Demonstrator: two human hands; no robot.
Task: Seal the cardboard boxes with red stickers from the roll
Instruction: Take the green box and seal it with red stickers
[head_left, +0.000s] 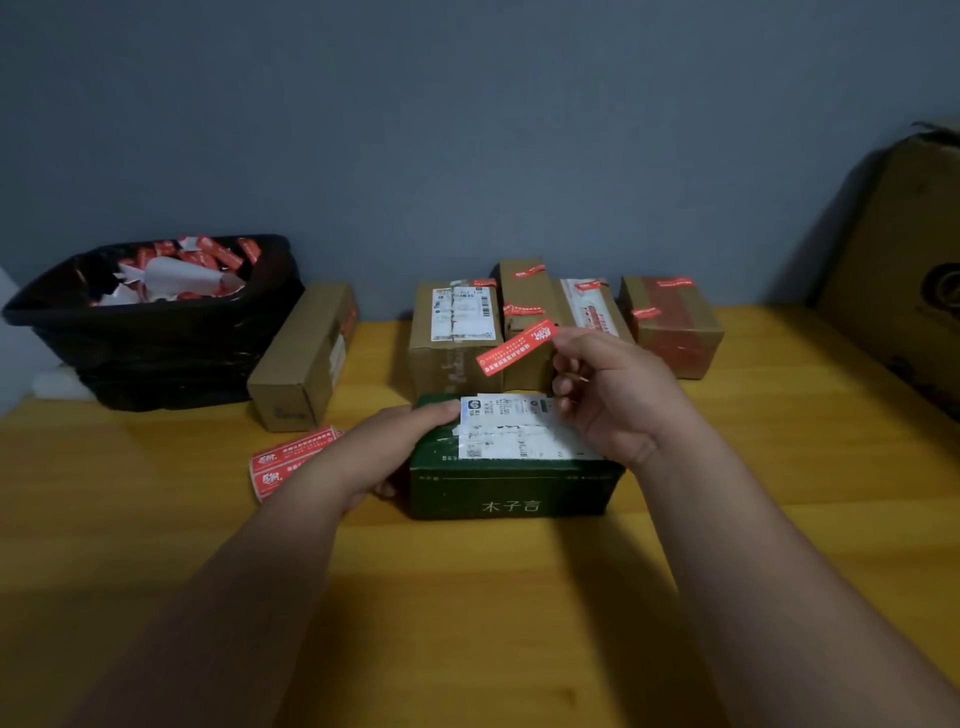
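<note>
A dark green box (511, 491) with a white shipping label on top sits on the wooden table (493, 597) in front of me. My left hand (384, 447) grips its left end, thumb on the lid. My right hand (610, 387) hovers above the box's right side and pinches one end of a loose red sticker (514, 349), which slants up in the air. The roll of red stickers (283, 462) lies on the table left of the box, partly hidden by my left wrist.
Several brown boxes bearing red stickers (524, 322) stand in a row behind the green box. Another brown box (304, 358) lies to the left. A black bin (150, 332) full of sticker backing stands far left. A large carton (904, 270) leans at right.
</note>
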